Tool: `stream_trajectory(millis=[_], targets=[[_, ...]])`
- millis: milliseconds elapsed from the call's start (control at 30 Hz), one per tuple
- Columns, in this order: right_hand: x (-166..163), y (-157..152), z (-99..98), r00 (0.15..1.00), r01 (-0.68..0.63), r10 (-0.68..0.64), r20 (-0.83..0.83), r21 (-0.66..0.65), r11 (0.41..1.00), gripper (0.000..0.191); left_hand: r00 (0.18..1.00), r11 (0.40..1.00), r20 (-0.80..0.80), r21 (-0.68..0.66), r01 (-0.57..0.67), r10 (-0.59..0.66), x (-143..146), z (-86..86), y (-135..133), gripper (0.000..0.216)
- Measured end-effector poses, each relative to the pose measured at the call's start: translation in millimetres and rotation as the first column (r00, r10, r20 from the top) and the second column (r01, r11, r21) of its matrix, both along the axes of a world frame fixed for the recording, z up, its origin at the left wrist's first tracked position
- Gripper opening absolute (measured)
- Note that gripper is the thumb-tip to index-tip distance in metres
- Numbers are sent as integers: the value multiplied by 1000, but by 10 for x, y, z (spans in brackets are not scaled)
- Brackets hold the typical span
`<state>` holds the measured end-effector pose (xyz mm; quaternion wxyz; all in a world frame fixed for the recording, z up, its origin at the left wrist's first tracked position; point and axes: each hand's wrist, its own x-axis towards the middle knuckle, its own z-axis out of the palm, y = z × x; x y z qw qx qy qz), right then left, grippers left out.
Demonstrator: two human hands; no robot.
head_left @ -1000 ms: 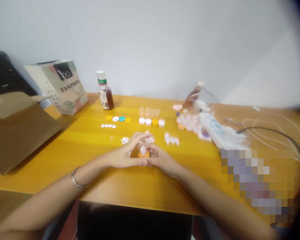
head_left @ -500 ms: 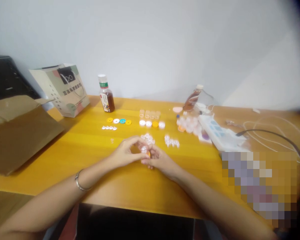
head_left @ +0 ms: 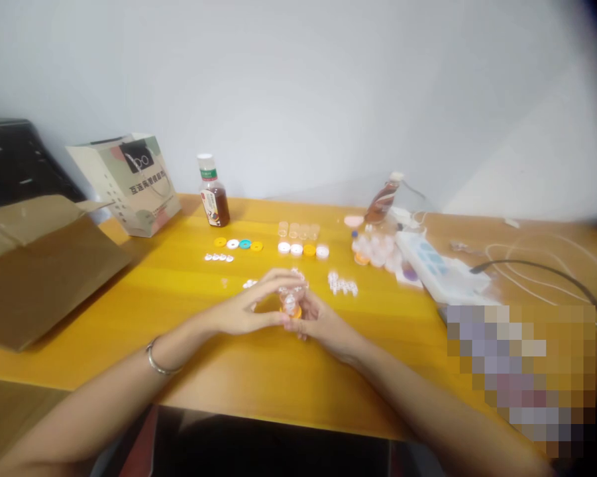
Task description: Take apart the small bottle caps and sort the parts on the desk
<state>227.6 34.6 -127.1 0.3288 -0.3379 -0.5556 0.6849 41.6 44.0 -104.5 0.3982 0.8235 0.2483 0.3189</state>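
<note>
A small clear container with an orange base (head_left: 291, 309) is held low over the table between my two hands. My right hand (head_left: 323, 321) grips its orange base from the right, thumb in front. From the left, my left hand (head_left: 251, 308) arches around it, thumb at the base and fingers over the clear top. What sits inside the clear part is blurred. Beyond the hands lies a pile of small white pieces (head_left: 298, 273), partly hidden by my left fingers. More white pieces (head_left: 342, 285) lie to the right of it.
Behind are rows of coloured discs (head_left: 245, 244), white and yellow caps (head_left: 297, 250) and clear cups (head_left: 294, 230). A bottle (head_left: 215, 199), paper bag (head_left: 129, 185) and cardboard box (head_left: 50, 265) stand left. Right are a tilted bottle (head_left: 381, 201), a power strip (head_left: 425, 262) and cables.
My left fingers have lifted and spread a little over the container's top. The container now shows more of its orange base. The view has shifted slightly.
</note>
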Motion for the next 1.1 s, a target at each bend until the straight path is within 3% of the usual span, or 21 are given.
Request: stream_trajectory(millis=[67, 200, 367, 467, 533, 600, 733, 900, 1100], targets=[[-10, -4, 6, 1000, -3, 3, 1, -2, 1000, 44, 1000, 999, 7, -41, -23, 24, 26, -21, -4, 33], [-14, -5, -24, 999, 19, -18, 41, -23, 1000, 43, 936, 946, 137, -79, -316, 324, 28, -85, 33, 28], [14, 13, -92, 1000, 0, 1, 25, -31, 1000, 44, 858, 898, 264, -118, -424, 440, -100, -62, 314, 29], [24, 21, -112, 1000, -11, 11, 11, -48, 999, 45, 835, 849, 175, -8, -529, 522, -175, 7, 677, 30], [24, 23, -111, 1000, -6, 6, -3, -56, 998, 45, 813, 804, 36, 129, -581, 582, -189, 47, 976, 30], [22, 22, -107, 1000, 0, -1, -16, -65, 998, 45, 736, 748, -156, 239, -619, 659, -170, 61, 1275, 30], [24, 24, -111, 1000, -5, 4, -21, -76, 997, 45, 679, 724, -252, 270, -635, 690, -81, -11, 1741, 36], [40, 22, -117, 999, -30, 29, -14, -79, 996, 41, 625, 701, -320, 264, -663, 712, -15, -135, 2031, 40], [50, 27, -114, 1000, -17, 16, -15, -89, 996, 40, 622, 715, -370, 214, -665, 690, -13, -186, 2150, 30]])
